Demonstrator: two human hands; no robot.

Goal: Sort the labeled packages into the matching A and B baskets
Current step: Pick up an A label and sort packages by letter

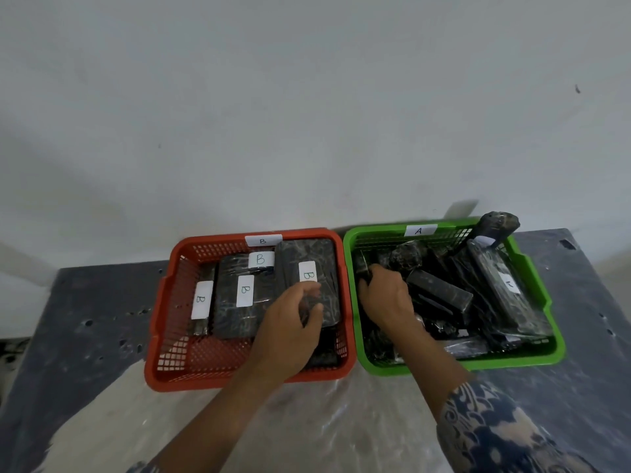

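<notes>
We reach into two baskets set side by side on a grey table (102, 302). In the red B basket (164, 302) at nine o'clock, our left hand (290, 322) curls half closed on the near edge of a black package (307, 254) labelled B, thumb beneath it. In the green A basket (532, 274) at three o'clock, our right hand (386, 298) sits among piled black packages (440, 291); we cannot tell what its hidden fingertips grip.
</notes>
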